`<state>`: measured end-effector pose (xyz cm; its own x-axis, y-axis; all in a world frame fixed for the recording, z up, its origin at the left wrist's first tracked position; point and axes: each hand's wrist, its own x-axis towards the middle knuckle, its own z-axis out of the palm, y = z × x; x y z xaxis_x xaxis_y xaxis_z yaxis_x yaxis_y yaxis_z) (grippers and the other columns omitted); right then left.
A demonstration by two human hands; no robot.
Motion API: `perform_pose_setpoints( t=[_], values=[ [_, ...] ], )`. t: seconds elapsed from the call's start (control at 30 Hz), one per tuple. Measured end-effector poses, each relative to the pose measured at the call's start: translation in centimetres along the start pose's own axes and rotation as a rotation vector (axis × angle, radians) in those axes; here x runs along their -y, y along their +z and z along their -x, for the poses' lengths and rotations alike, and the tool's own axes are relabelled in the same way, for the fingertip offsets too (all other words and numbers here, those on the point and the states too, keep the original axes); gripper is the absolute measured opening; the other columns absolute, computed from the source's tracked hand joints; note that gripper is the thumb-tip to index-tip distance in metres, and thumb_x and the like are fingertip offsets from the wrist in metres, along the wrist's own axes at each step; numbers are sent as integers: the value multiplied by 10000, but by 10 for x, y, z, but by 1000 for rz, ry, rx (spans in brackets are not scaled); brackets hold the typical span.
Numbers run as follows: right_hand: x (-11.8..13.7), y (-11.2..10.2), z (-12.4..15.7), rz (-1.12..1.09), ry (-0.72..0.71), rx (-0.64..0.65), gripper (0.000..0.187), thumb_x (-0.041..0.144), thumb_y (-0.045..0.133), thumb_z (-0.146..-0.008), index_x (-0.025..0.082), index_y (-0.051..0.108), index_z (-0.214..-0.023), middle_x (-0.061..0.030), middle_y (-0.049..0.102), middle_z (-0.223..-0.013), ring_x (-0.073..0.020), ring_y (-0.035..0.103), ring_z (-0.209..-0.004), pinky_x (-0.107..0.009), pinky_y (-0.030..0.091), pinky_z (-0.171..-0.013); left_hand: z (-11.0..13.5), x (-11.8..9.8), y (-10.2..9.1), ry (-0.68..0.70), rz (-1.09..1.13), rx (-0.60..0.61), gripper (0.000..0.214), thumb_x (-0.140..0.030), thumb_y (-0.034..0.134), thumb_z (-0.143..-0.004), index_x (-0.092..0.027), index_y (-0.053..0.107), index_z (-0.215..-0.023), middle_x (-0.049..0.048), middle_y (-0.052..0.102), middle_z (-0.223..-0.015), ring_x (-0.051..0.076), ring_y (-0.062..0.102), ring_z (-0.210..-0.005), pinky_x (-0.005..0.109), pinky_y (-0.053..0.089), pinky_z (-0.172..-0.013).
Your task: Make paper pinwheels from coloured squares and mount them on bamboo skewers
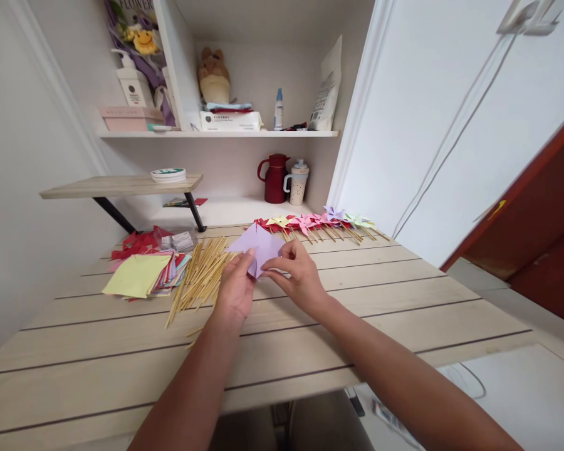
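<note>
**Reader:** What are the two hands doing at the centre of the figure?

**Legend:** The left hand (237, 285) and the right hand (301, 275) are both pinching the lilac paper (259, 245). Each is closing thumb and fingers on the sheet's near edge, the left hand taking the lower left part and the right hand the lower right. The hands are working close together without quite touching.

**Reader:** Where is that sheet sitting?

**Legend:** It is hovering low over the middle of the surface (380, 300), tilting up and away from the person, with one corner pointing toward the back wall. Whether its far edge is resting on the boards cannot be told.

**Reader:** What is lying around it?

**Legend:** A fanned heap of bamboo sticks (200, 272) is lying just left of the left hand. Farther left, a stack of coloured squares (138, 275) is sitting with a yellow sheet on top, and red paper scraps (138, 241) are lying behind it. Beyond the sheet, a row of paper pinwheels (319, 222) in red, yellow, pink, lilac and green is lying along the far edge of the surface. Behind them, a red jug (275, 178) and a pale cup (298, 183) are standing side by side in the alcove.
</note>
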<state>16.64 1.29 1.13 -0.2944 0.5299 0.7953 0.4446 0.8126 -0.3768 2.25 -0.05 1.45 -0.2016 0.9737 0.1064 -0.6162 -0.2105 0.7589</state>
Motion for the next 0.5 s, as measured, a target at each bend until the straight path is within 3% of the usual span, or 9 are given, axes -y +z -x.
perform_pose_setpoints(
  t=[0.23,0.5],
  values=[
    [-1,-3,-5,-143,133,-110,82,306,763,-873,255,789,-815,-28,482,-819,-192,513,-779,-333,480,-675,4,-1,4,15,-40,-12,326,-327,933,-588,-172,693,-745,-8,693,-776,105,616,-714,243,485,-711],
    [-5,-5,-9,-209,292,-157,151,339,783,-836,229,762,-735,-32,529,-791,-189,531,-761,-335,486,-660,7,0,6,95,-280,-13,287,-395,896,-645,-176,732,-734,3,686,-711,122,598,-680,269,465,-728]
  ],
)
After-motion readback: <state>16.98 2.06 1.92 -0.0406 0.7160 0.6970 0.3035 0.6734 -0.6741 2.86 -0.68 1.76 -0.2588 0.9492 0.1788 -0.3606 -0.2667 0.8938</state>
